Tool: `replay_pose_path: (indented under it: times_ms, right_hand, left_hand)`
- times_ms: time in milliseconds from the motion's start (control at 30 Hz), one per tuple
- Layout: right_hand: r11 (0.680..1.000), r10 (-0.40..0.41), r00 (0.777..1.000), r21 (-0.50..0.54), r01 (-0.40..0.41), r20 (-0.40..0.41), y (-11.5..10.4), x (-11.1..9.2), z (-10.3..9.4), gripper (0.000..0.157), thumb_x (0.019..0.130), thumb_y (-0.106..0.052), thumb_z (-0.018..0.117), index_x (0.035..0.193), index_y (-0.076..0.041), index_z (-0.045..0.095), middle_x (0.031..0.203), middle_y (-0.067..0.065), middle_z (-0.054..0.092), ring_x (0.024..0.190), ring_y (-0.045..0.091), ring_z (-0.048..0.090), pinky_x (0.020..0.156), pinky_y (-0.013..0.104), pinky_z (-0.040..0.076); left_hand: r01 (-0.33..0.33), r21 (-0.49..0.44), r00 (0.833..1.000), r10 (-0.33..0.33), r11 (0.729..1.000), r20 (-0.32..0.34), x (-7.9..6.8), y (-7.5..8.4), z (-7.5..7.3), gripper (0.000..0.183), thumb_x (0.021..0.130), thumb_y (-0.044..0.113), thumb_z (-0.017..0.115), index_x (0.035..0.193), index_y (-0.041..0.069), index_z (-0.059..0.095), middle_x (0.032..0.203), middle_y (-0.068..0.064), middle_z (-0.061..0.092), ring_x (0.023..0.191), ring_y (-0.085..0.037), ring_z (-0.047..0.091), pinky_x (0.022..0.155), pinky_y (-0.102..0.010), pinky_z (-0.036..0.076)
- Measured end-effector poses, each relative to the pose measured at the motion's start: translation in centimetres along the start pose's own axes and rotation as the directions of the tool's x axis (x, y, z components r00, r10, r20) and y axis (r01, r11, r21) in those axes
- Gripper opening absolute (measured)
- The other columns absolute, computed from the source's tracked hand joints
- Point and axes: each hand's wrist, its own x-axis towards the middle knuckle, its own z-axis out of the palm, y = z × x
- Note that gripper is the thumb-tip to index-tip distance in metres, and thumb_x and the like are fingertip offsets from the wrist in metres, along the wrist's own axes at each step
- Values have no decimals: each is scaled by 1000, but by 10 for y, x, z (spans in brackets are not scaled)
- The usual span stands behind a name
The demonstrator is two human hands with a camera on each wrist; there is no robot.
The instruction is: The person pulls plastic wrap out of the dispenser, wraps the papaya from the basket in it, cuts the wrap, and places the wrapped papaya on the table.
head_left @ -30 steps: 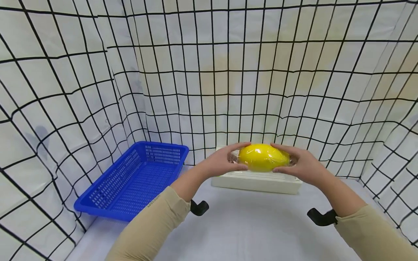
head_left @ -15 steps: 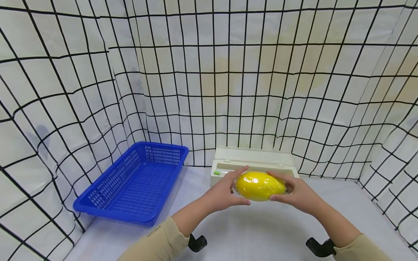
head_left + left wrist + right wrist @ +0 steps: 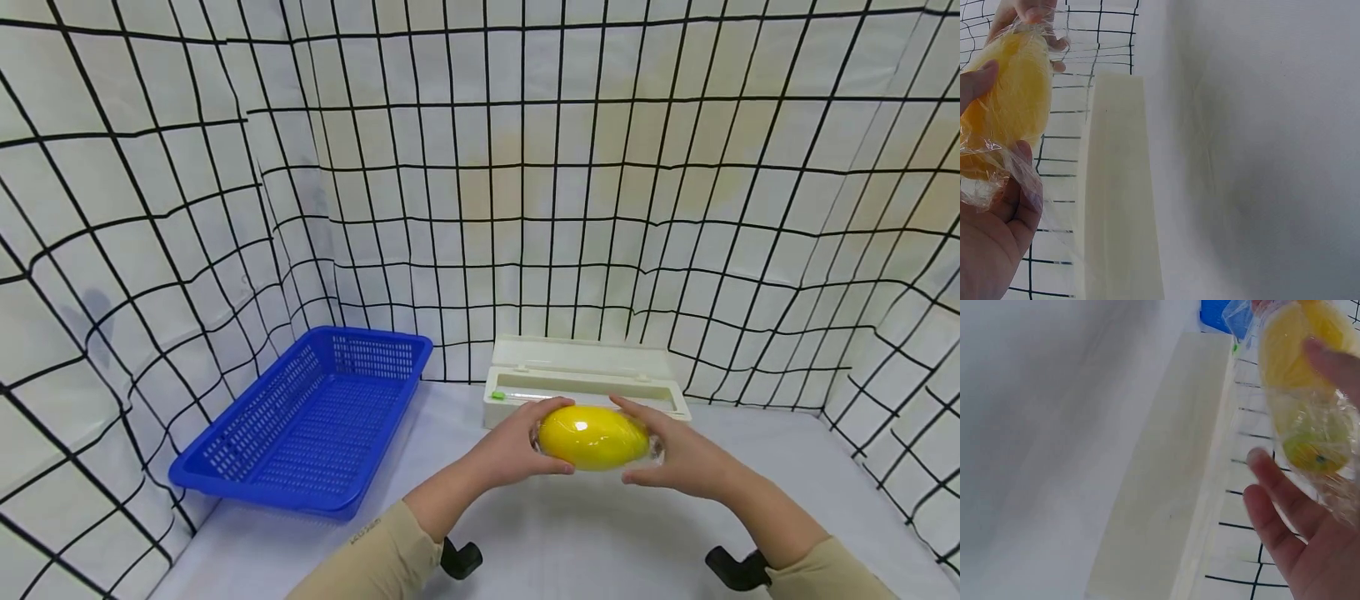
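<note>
Holding aloft, I judge | left hand (image 3: 517,447), right hand (image 3: 684,454) clamped round yellow fruit (image 3: 594,437) (film (image 3: 1338,487) probably slick) | next calls for even pressure

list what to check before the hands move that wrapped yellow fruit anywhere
1. Both hands on the fruit: ok; left hand and right hand hold the yellow fruit from opposite ends.
2. Grip firm enough: cannot tell; pressure does not show.
3. Wrap snug: not ok; the clear film bunches loosely and might snag.
4. Fruit clear of the white box: ok; the right wrist view shows a gap between them.
5. Box lid open: ok; it is folded back.
6. Box free inside: not ok; something with a green end lies in it.
</note>
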Motion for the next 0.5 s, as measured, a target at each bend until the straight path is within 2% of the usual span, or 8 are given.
replay_pose_path:
  times_ms: [100, 233, 333, 400, 500]
  right_hand:
    - [998, -11, 1000, -60, 12, 7, 3, -3, -9, 92, 78, -39, 84, 154, -31, 34, 145, 7, 51, 114, 27, 56, 86, 42, 53]
    - [996, -8, 1000, -92, 7, -7, 7, -7, -23, 83, 81, -40, 81, 152, -29, 39, 138, 5, 56, 112, 27, 58, 84, 39, 54]
    - [996, -1, 999, -89, -3, -49, 7, -11, -31, 88, 79, -47, 81, 153, -27, 36, 144, 8, 51, 117, 34, 56, 87, 49, 53]
    - [997, 3, 995, -76, -11, -97, 5, -14, -32, 93, 77, -50, 82, 154, -30, 33, 149, 9, 45, 121, 38, 51, 89, 58, 50]
    - [990, -63, 982, -138, 39, -175, 1, -15, -27, 100, 72, -53, 85, 155, -32, 33, 153, 10, 39, 129, 41, 45, 93, 67, 44]
  left_hand:
    - [12, -20, 1000, -12, 1000, 4, 3, -3, -2, 79, 74, 46, 86, 140, 53, 43, 139, 6, 48, 114, -15, 51, 97, -47, 45]
    - [19, -58, 1000, -18, 998, 15, 6, -5, -5, 79, 73, 43, 87, 140, 50, 44, 139, 11, 49, 116, -14, 51, 101, -48, 44]
    - [27, -104, 999, -25, 994, 23, 8, -5, -5, 79, 74, 42, 87, 141, 48, 45, 137, 12, 52, 113, -14, 53, 99, -47, 45]
    - [37, -134, 999, -34, 990, 26, 9, -5, -6, 79, 74, 41, 87, 141, 47, 45, 135, 12, 53, 110, -15, 54, 97, -45, 47]
    - [57, -151, 998, -53, 987, 28, 10, -5, -6, 79, 75, 42, 86, 142, 47, 45, 133, 10, 54, 107, -15, 55, 95, -44, 48]
